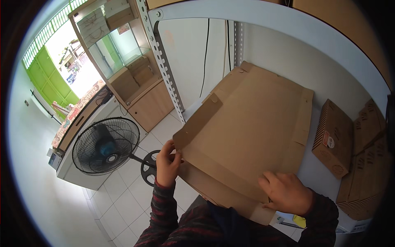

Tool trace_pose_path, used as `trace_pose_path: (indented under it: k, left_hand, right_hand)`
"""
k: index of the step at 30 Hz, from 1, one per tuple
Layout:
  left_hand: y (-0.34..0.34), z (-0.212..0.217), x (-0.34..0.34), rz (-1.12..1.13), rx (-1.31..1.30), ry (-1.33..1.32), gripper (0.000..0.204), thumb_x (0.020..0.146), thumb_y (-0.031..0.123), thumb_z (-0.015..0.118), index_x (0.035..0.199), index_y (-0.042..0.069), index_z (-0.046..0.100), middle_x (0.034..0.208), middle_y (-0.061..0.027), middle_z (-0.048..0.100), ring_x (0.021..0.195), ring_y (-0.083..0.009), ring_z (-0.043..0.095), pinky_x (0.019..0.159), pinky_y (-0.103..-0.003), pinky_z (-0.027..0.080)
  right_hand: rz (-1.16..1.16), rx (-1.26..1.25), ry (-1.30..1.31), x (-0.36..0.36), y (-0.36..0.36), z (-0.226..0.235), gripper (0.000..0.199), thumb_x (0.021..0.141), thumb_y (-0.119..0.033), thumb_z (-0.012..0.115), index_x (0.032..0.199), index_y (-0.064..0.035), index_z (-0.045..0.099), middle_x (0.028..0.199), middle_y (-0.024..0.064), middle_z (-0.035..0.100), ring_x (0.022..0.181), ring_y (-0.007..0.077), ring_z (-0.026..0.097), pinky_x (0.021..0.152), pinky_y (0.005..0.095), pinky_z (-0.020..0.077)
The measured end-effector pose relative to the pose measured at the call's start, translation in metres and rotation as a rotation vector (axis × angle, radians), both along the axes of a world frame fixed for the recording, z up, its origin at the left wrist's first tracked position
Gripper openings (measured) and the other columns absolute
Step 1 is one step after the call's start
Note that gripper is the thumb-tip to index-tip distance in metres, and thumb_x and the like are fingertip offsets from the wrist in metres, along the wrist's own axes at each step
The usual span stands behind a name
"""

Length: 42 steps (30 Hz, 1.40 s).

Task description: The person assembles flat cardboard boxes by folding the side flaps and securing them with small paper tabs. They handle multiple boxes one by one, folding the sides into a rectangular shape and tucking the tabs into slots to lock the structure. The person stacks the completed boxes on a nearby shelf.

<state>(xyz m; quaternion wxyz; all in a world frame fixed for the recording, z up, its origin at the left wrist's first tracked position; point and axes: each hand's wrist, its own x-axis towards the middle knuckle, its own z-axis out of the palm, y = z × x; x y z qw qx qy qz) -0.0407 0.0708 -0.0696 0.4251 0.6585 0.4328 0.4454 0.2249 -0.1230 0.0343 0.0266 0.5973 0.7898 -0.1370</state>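
A large brown cardboard box blank (pixel 251 119) lies opened out on the white shelf, its left side flap partly raised and its near flap bent downward over the shelf's front. My left hand (pixel 168 164) pinches the blank's near left corner between thumb and fingers. At the near right corner, my right hand (pixel 286 191) has its fingers curled on the blank near a crease, with the thumb at the edge of the near flap. The undersides of both grips are hidden.
Folded brown boxes (pixel 334 138) stand at the shelf's right. A white metal shelf beam (pixel 263 22) crosses above, with a perforated upright (pixel 162 61) at left. A black standing fan (pixel 107 146) is on the tiled floor (pixel 123 206) to the left, before a glass-fronted cabinet (pixel 123 61).
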Motion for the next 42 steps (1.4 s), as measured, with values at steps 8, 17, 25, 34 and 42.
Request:
trace_pose_path:
  k: [8, 17, 25, 34, 42]
  left_hand:
    - [0.0, 0.009, -0.006, -0.208, 0.278, 0.247, 0.044, 0.078, -0.015, 0.053, 0.112, 0.006, 0.071, 0.112, -0.0119, 0.069, 0.089, -0.0226, 0.069, 0.075, -0.029, 0.055]
    - [0.006, 0.005, -0.011, -0.225, 0.332, 0.327, 0.036, 0.073, -0.006, 0.065, 0.108, 0.001, 0.07, 0.102, -0.0148, 0.07, 0.087, -0.0267, 0.069, 0.074, -0.032, 0.054]
    - [0.039, 0.021, -0.001, -0.099, 0.334, 0.332, 0.041, 0.081, 0.023, 0.076, 0.113, -0.001, 0.066, 0.099, -0.0162, 0.07, 0.082, -0.0258, 0.069, 0.07, -0.032, 0.053]
    - [0.083, 0.033, 0.033, -0.292, 0.335, 0.436, 0.036, 0.08, 0.012, 0.073, 0.113, -0.001, 0.066, 0.092, -0.0186, 0.07, 0.083, -0.0257, 0.07, 0.073, -0.035, 0.056]
    - [0.105, 0.004, 0.011, -0.279, 0.297, 0.337, 0.031, 0.077, 0.0, 0.069, 0.108, -0.003, 0.067, 0.081, -0.0134, 0.068, 0.072, -0.0189, 0.067, 0.066, -0.029, 0.056]
  right_hand:
    - [0.035, -0.022, 0.02, 0.004, 0.0, -0.005, 0.044, 0.065, -0.026, 0.083, 0.087, -0.0016, 0.055, 0.09, 0.0144, 0.053, 0.081, 0.032, 0.063, 0.067, 0.0424, 0.0524]
    - [0.036, 0.045, 0.019, 0.009, -0.004, -0.008, 0.038, 0.067, -0.019, 0.079, 0.09, -0.002, 0.055, 0.091, 0.0142, 0.056, 0.084, 0.0349, 0.062, 0.07, 0.0435, 0.0524]
    - [-0.12, 0.103, 0.027, 0.037, -0.01, 0.022, 0.03, 0.071, -0.006, 0.069, 0.099, 0.0002, 0.06, 0.09, 0.0178, 0.064, 0.084, 0.034, 0.066, 0.072, 0.0421, 0.0537]
    - [-0.684, 0.17, -0.088, 0.136, 0.011, -0.014, 0.02, 0.076, -0.011, 0.072, 0.089, 0.0021, 0.063, 0.083, 0.0192, 0.067, 0.08, 0.0334, 0.067, 0.069, 0.0395, 0.0518]
    - [-0.691, 0.325, 0.179, 0.144, 0.007, -0.051, 0.028, 0.071, -0.013, 0.08, 0.086, 0.0017, 0.061, 0.068, 0.0132, 0.066, 0.061, 0.0241, 0.066, 0.061, 0.0348, 0.0503]
